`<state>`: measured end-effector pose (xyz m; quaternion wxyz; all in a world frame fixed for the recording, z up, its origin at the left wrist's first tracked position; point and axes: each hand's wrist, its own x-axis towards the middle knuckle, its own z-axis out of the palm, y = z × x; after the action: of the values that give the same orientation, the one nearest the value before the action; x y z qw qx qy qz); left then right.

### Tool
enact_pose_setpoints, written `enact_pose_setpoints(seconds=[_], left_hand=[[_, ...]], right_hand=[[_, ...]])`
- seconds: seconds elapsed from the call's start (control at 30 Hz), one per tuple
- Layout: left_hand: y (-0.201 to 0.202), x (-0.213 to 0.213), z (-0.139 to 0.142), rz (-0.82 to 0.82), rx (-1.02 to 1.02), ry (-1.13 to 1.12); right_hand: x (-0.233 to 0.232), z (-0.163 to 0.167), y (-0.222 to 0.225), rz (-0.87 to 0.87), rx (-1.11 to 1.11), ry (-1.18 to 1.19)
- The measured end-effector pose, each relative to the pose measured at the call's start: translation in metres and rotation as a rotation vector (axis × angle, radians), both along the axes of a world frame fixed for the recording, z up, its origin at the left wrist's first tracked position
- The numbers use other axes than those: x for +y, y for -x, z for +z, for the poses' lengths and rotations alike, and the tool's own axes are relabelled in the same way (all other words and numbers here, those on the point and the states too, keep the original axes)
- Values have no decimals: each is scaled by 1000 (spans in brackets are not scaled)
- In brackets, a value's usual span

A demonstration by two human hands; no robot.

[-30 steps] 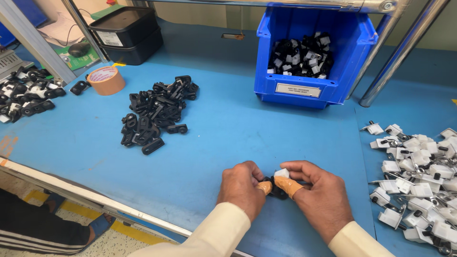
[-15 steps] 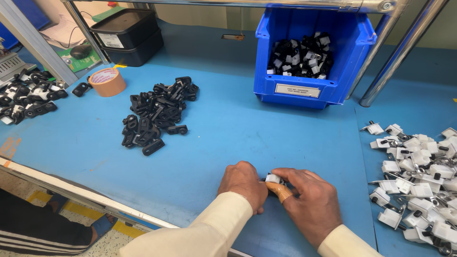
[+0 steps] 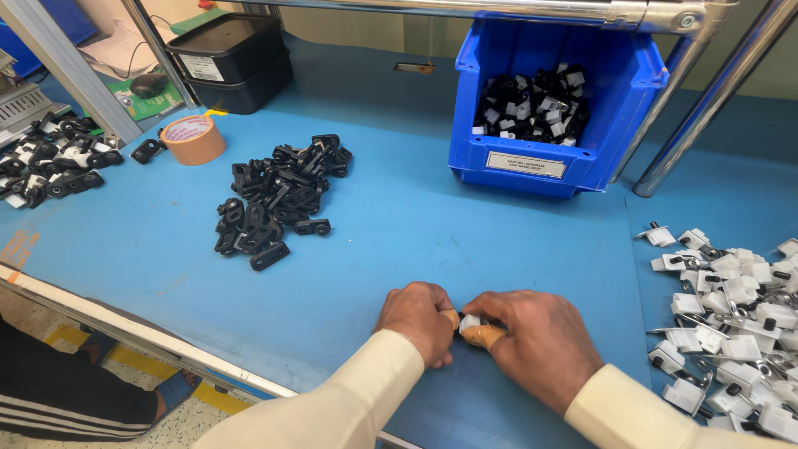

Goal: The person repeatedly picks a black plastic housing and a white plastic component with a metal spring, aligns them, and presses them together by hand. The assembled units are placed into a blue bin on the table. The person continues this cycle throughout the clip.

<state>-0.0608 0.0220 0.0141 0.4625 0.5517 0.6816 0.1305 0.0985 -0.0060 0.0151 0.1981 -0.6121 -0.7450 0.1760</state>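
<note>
A small white-and-black part (image 3: pixel 470 322) sits pinched between both hands, low on the blue bench (image 3: pixel 399 224) near its front edge. The left hand (image 3: pixel 418 320) curls closed against it; the right hand (image 3: pixel 532 345) grips it with thumb and finger. Mostly hidden and so small, it could slip and skid off the edge, or a fingertip could get nipped.

Two bare hands in long cream sleeves.
The left hand (image 3: pixel 418 318) and right hand (image 3: pixel 540 341) wear no gloves; a tan bandage (image 3: pixel 482 335) wraps one right finger.
</note>
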Motion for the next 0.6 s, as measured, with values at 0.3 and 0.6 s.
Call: enact_pose_setpoints(seconds=[0.3, 0.6], left_hand=[[-4, -23, -10, 268, -295, 123], [-13, -19, -6, 184, -174, 136]], right_hand=[[16, -7, -6, -67, 273, 142], [30, -31, -22, -54, 618, 456]])
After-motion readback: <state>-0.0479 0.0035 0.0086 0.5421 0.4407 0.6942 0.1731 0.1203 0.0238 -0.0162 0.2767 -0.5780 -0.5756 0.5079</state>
